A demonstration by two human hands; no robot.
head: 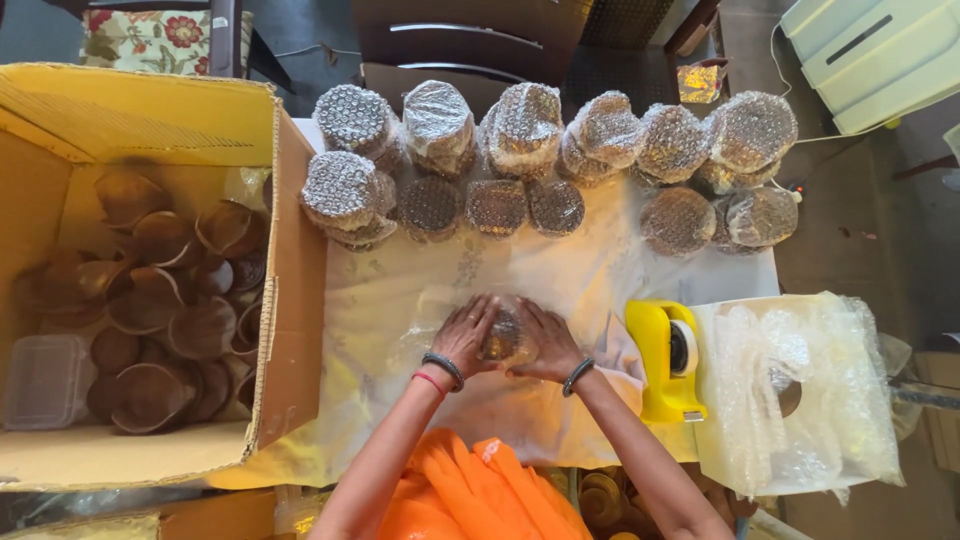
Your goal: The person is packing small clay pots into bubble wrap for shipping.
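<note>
A small round brown object [501, 337], partly covered in clear bubble wrap, is pressed between the two hands on a white cloth-covered table [420, 280]. The left hand [466, 334] is cupped against the object's left side, its fingers spread and curved over the wrap, and a dark bangle and a red thread are worn at that wrist. The right hand [546, 340] is closed around the object's right side in the same way, with a dark bangle at its wrist; both hands are grasping the wrapped piece, which is held just between the palms and resting on the cloth. Beyond the fingertips, well apart from them, a row of bubble-wrapped bundles [520, 130] is stacked along the far edge of the table, some piled on one another. Just to the right of the right hand, a yellow tape dispenser [665, 360] is stood on the cloth, and further right of it a heap of loose bubble wrap sheets [800, 390] is laid over a white surface. Well to the left of the left hand, an open cardboard box [290, 300] is placed, filled with brown bowl-shaped shells [160, 300] lying loose, with a clear plastic container [45, 380] at its near left corner. Orange fabric [470, 495] is seen below the forearms.
</note>
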